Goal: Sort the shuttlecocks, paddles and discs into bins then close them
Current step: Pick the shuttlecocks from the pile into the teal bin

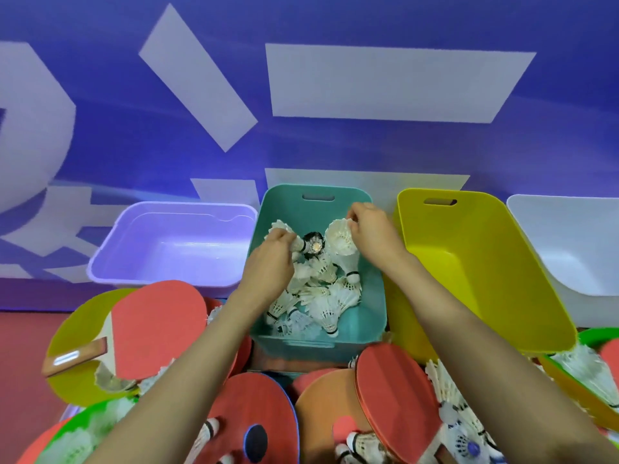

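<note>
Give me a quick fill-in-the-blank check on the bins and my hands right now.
1. The left hand and right hand are both over the middle bin, which is coloured ____.
2. Each hand holds one ____.
3. The purple bin sits to the middle bin's ____.
4. The yellow bin sits to the middle bin's ____.
Missing words: teal; shuttlecock; left; right.
</note>
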A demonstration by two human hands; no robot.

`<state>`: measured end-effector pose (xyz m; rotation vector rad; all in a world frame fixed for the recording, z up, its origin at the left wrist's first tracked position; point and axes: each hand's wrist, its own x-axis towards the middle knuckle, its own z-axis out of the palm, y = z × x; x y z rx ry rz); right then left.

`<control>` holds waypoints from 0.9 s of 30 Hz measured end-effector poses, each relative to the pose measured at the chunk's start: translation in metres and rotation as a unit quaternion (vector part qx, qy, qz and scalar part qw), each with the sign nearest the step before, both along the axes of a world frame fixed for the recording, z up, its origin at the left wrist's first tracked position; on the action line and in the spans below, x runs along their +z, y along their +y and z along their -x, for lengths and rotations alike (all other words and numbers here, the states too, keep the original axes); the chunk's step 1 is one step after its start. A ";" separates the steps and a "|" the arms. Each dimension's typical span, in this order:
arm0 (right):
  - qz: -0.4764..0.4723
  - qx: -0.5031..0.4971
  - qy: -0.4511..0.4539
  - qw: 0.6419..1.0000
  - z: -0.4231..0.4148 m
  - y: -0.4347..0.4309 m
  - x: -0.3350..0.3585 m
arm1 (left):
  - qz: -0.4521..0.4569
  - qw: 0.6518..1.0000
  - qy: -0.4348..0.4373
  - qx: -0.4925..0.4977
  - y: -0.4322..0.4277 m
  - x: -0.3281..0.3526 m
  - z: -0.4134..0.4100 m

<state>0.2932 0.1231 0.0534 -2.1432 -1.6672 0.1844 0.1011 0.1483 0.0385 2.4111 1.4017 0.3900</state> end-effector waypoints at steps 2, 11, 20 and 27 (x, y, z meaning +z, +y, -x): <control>0.006 -0.001 -0.019 1.000 -0.004 0.022 -0.005 | 0.009 0.999 0.053 0.006 0.018 -0.002 -0.009; 0.127 0.019 -0.186 0.974 -0.012 0.083 -0.029 | 0.097 0.981 0.166 -0.020 0.068 -0.029 -0.041; 0.171 0.026 -0.198 0.965 -0.019 0.095 -0.055 | 0.167 0.972 0.161 -0.040 0.096 -0.036 -0.051; 0.219 0.039 -0.150 0.963 -0.010 0.087 -0.041 | 0.243 0.958 0.119 -0.094 0.084 -0.030 -0.044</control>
